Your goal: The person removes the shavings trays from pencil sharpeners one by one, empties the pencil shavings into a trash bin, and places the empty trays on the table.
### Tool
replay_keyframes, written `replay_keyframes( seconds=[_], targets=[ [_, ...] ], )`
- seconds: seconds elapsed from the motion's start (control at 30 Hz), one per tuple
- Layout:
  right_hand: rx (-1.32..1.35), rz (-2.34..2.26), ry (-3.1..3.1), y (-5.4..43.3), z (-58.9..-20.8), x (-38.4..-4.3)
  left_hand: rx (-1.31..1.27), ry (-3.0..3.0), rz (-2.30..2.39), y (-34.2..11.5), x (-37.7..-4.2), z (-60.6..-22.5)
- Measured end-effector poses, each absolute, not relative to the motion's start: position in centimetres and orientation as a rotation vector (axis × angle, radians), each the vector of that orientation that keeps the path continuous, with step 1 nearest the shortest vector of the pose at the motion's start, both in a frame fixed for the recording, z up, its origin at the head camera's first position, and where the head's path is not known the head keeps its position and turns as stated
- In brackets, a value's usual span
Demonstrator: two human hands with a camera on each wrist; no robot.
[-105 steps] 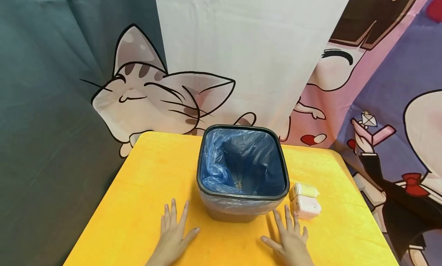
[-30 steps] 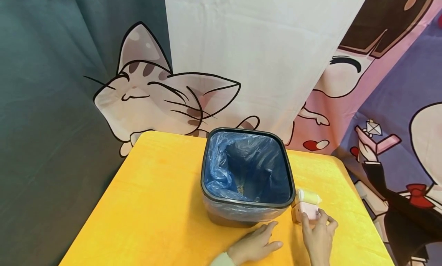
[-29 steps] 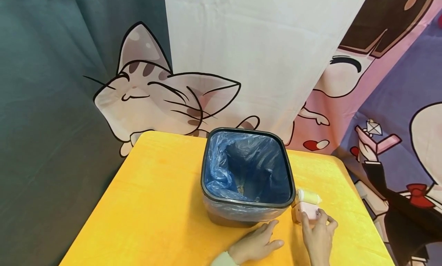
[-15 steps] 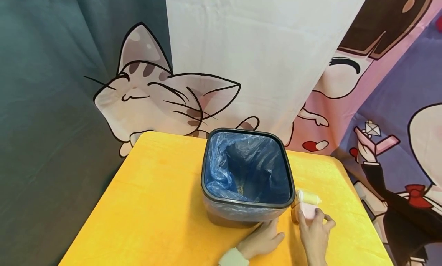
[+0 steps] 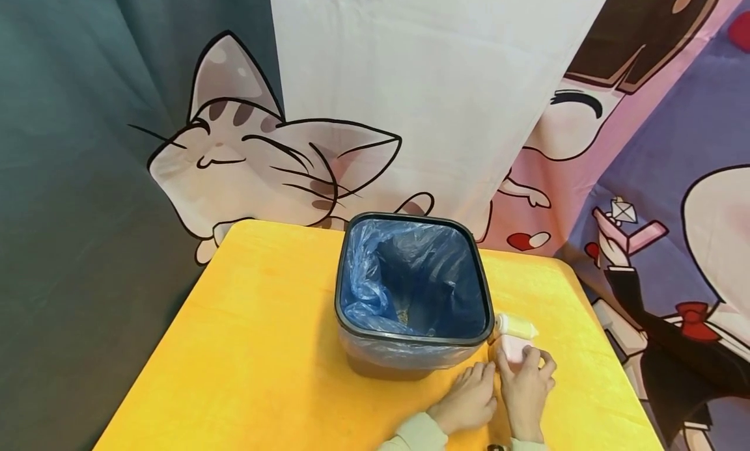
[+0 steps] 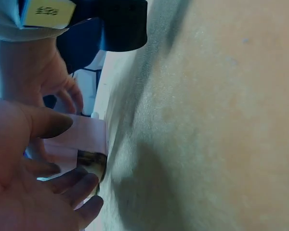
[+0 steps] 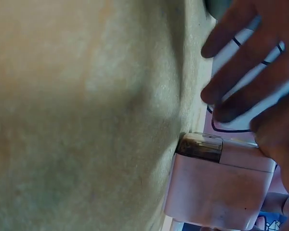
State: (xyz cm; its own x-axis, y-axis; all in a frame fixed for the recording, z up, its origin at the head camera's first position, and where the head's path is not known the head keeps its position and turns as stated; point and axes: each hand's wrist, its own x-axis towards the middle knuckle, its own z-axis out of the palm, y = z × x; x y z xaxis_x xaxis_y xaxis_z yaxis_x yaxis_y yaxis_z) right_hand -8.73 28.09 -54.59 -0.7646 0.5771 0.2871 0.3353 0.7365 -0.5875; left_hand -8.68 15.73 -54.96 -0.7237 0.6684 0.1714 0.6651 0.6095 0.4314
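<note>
My right hand (image 5: 526, 386) grips a pink box (image 5: 515, 348) standing on the yellow tabletop (image 5: 252, 347). Its thumb lies along the box's left side and the fingers bend round the right side. Low on the box's left, a see-through compartment (image 7: 200, 147) with a dark brownish inside shows in the right wrist view. My left hand (image 5: 467, 399) is just left of the box, fingers loosely bent and holding nothing. Its fingertips point toward the compartment. Behind the pink box lies a pale yellow, pencil-shaped thing (image 5: 518, 327) with a white end.
A square bin (image 5: 410, 339) stands left of the pink box, close to it. It is lined with a blue plastic bag (image 5: 366, 269); small brownish bits (image 5: 403, 315) lie at its bottom. A cartoon-print cloth (image 5: 445, 80) hangs behind the table.
Both hands have left their flat, spread pose on the tabletop. My right hand has taken hold of the pink box. My left hand has come across to the right, beside it.
</note>
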Motion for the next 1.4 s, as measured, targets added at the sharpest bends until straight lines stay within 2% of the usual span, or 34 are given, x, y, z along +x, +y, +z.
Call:
replay_keyframes(
  seconds=[0.2, 0.43, 0.73, 1.13, 1.4],
  targets=[
    [-0.640, 0.755, -2.409, 28.0, -54.8, -8.9, 1.244, 2.929, 0.701, 16.7, -9.0, -55.2],
    [-0.609, 0.800, -2.391, 28.2, -54.8, -9.1, 1.077, 2.932, 0.743, 16.9, -9.8, -55.4],
    [-0.555, 0.785, -2.349, 28.7, -54.4, -9.2, 1.006, 2.947, 0.655, 18.1, -10.8, -55.8],
    [-0.608, 0.804, -2.397, 29.3, -53.7, -9.2, 1.184, 3.226, 0.778, 19.6, -12.6, -57.0],
    [-0.684, 0.833, -2.428, 28.4, -53.7, -9.1, 1.056, 3.147, 0.937, 19.1, -12.5, -57.6]
  ],
)
